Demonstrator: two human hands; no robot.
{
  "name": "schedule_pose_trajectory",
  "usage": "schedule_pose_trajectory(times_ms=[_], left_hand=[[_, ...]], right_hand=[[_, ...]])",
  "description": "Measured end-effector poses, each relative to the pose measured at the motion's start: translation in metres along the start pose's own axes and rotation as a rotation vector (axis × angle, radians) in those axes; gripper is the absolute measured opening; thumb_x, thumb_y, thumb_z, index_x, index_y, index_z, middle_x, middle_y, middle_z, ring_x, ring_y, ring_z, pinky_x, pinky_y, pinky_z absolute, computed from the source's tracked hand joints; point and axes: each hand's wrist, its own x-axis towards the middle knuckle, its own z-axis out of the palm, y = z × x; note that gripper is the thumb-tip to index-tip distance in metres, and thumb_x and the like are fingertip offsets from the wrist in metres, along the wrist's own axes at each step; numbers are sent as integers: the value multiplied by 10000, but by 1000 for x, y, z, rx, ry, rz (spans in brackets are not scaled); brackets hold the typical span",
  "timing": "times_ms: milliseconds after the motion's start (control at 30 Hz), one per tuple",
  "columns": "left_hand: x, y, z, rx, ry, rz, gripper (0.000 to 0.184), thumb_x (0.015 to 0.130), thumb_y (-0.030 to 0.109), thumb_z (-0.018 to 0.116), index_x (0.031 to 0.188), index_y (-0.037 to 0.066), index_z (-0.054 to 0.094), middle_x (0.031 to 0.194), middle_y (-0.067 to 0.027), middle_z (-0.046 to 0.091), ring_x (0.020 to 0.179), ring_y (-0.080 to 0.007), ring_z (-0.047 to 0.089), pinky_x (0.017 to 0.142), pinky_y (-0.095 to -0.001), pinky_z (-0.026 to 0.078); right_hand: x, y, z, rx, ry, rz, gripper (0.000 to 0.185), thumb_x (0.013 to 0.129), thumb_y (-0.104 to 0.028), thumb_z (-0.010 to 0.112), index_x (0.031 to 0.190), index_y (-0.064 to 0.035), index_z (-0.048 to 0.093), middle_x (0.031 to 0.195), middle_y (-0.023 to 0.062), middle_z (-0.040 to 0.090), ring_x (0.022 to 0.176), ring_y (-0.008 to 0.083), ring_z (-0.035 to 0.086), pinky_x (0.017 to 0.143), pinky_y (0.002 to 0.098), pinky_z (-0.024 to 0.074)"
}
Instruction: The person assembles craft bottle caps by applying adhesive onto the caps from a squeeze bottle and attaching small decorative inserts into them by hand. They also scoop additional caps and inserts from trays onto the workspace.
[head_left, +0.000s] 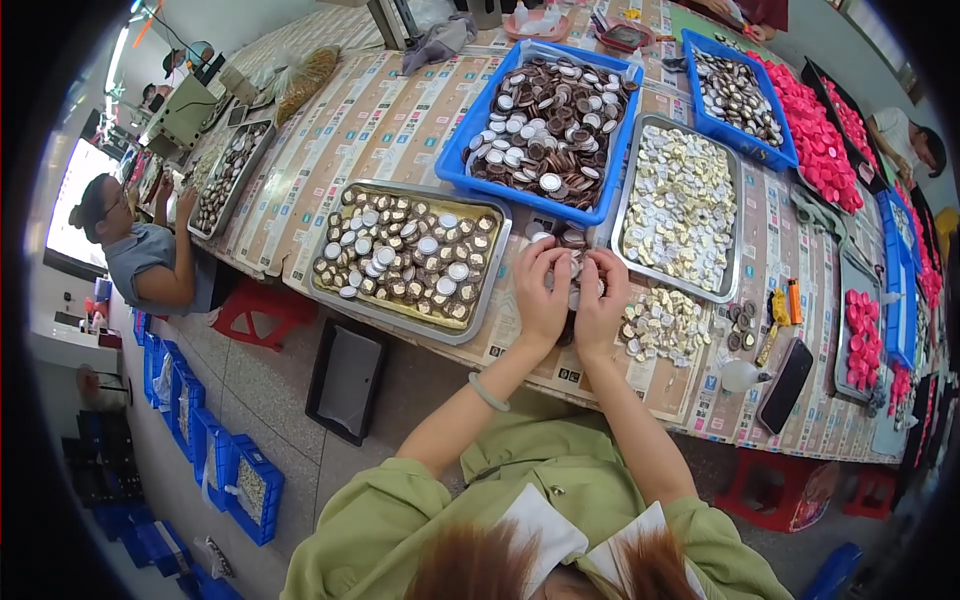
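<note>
My left hand (541,294) and my right hand (603,302) are close together at the table's near edge, fingers curled inward. Between them are small round brown-and-white caps (575,262), partly hidden by my fingers. Just beyond my hands stands a blue crate (445,165) heaped with brown and white caps. Left of my left hand lies a metal tray (330,290) of dark caps with gold and white pieces. A second metal tray (736,225), full of small gold-and-white pieces, is beyond my right hand. A loose pile of such pieces (665,325) lies beside that hand.
At right lie a black phone (786,386), a white squeeze bottle (742,376) and an orange lighter (795,301). Another blue crate (790,160) and pink pieces (815,140) are farther off. A co-worker (150,245) sits at left. Red stools (262,312) stand below the table.
</note>
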Motion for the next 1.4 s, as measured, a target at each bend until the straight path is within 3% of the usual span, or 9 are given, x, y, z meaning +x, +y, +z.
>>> schedule_pose_trajectory(times_ms=[267, 433, 600, 700, 900, 967, 1067, 1200, 1400], left_hand=[[-1, -2, -4, 68, -83, 59, 279, 853, 175, 468, 1101, 51, 503, 1204, -168, 443, 1187, -372, 282, 988, -456, 187], [0, 0, -40, -158, -176, -132, 267, 842, 39, 415, 1100, 7, 479, 1186, -192, 454, 1148, -321, 397, 961, -360, 295], [-28, 30, -65, 106, -149, -1, 240, 781, 22, 481, 1020, 15, 501, 1069, -176, 501, 1034, -330, 456, 894, -378, 342], [-49, 40, -71, 227, -327, -69, 220, 779, 61, 530, 994, 18, 516, 986, -148, 514, 911, -282, 501, 813, -337, 384], [-64, 38, -59, 370, -516, 28, 269, 710, 85, 615, 956, 40, 518, 868, -99, 503, 803, -256, 488, 724, -331, 388], [-62, 47, -56, 151, -581, -529, 212, 745, 51, 592, 945, 29, 526, 813, -55, 510, 709, -162, 498, 640, -264, 404], [-60, 62, -43, -478, -409, -657, 170, 792, 27, 546, 960, 16, 520, 787, -19, 517, 638, -89, 475, 584, -206, 400], [-65, 78, -31, -842, -541, -970, 202, 834, 29, 488, 1035, 15, 474, 862, -53, 555, 718, -97, 547, 651, -210, 450], [-93, 89, -4, -729, -644, -862, 234, 857, 61, 476, 1082, -2, 467, 931, -58, 562, 789, -113, 560, 692, -220, 460]], right_hand=[[-3, 2, -20, -307, -247, -164, 388, 801, -232, 553, 1101, 0, 471, 1185, 208, 436, 1141, 364, 369, 953, 388, 290], [9, -8, -45, -139, -522, 105, 385, 837, -184, 500, 1181, -27, 425, 1275, 203, 370, 1221, 377, 278, 1000, 406, 230], [11, -47, -81, -283, -630, 60, 396, 823, -139, 516, 1187, -16, 415, 1314, 211, 322, 1250, 358, 245, 996, 380, 240], [-7, -53, -114, -226, -515, 44, 373, 803, -67, 523, 1157, 6, 431, 1250, 216, 395, 1202, 347, 326, 966, 360, 283], [-65, -9, -195, -289, 192, -5, 409, 783, 12, 511, 1171, 13, 383, 1212, 156, 367, 1124, 253, 376, 919, 362, 315], [-62, -4, -211, -320, 396, 94, 498, 794, -22, 537, 1229, 10, 298, 1224, 126, 345, 1123, 205, 364, 962, 350, 268], [-39, -6, -217, -369, 408, 176, 550, 776, -41, 579, 1236, -2, 279, 1247, 129, 309, 1143, 198, 334, 963, 356, 255], [-27, 25, -237, -65, 249, 407, 441, 753, -29, 615, 1139, 14, 405, 1075, 123, 497, 1006, 190, 483, 874, 307, 370], [-37, -51, -197, 507, -42, 505, 404, 816, -43, 503, 1195, 6, 369, 1001, 117, 534, 896, 229, 564, 809, 322, 448]])
